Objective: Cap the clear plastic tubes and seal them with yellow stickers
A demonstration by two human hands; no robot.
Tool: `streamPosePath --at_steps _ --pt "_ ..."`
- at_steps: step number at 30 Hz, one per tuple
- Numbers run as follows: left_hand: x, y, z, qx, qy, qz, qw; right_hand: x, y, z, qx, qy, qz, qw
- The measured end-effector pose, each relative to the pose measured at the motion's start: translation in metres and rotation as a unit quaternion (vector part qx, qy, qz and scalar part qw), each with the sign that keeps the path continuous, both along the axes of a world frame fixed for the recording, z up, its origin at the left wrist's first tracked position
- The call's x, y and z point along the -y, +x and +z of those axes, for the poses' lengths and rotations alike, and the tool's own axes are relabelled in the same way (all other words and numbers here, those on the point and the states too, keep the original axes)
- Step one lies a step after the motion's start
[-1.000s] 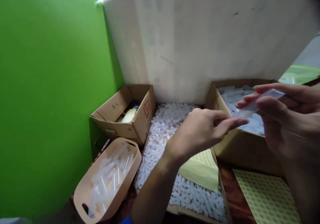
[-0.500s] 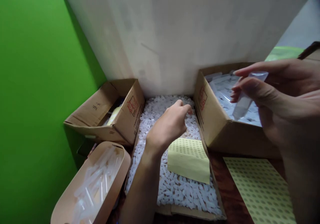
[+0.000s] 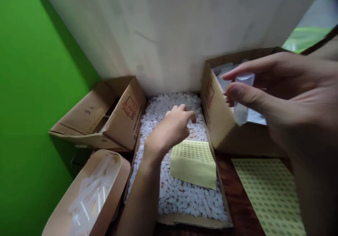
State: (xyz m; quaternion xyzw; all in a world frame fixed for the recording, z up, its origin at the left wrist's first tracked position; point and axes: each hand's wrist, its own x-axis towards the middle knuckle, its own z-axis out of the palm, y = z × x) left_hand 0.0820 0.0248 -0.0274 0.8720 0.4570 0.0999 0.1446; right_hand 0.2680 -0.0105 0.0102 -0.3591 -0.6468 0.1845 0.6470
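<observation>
My left hand [image 3: 169, 130] reaches down into a shallow cardboard tray [image 3: 190, 221] full of small white plastic caps [image 3: 182, 195]. Its fingers are curled in a pinch among the caps; what they grip is hidden. My right hand [image 3: 285, 99] is raised at the right, over a cardboard box [image 3: 224, 130], and holds a clear plastic tube [image 3: 241, 99] upright between thumb and fingers. A yellow dotted sheet [image 3: 194, 162] lies on the caps just right of my left wrist.
A second cardboard box [image 3: 105, 116] stands at the left against the green wall [image 3: 29, 88]. A beige oval bin [image 3: 111, 183] with clear tubes sits at the lower left. Another yellow dotted sheet [image 3: 266, 193] lies on the wooden table at the lower right. A pale board [image 3: 169, 32] closes off the back.
My left hand left the tube and dropped into the tray of white caps. My right hand turned the tube more upright and moved it left. The view tilted downward.
</observation>
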Motion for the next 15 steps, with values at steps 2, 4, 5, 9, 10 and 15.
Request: streamPosePath --at_steps 2,4,5,9,10,15 --pt "-0.004 -0.003 -0.004 -0.033 -0.053 0.009 0.998 0.002 0.002 0.002 0.061 -0.016 -0.042 0.997" --pt "-0.009 -0.004 -0.01 -0.071 -0.11 0.003 0.991 0.002 0.004 0.004 0.078 -0.021 -0.052 0.995" --pt "-0.011 -0.004 -0.014 -0.09 -0.14 -0.006 0.986 0.002 0.005 0.004 0.076 -0.024 -0.047 0.996" --pt "-0.016 0.005 -0.03 -0.165 -0.24 -0.031 0.956 0.002 0.008 0.005 0.064 -0.026 -0.027 0.997" --pt "-0.016 0.009 -0.033 -0.175 -0.248 -0.033 0.952 0.002 0.009 0.005 0.063 -0.026 -0.024 0.997" --pt "-0.016 0.025 -0.049 -0.164 -0.236 -0.023 0.958 0.004 0.013 0.007 0.064 -0.038 -0.001 0.997"
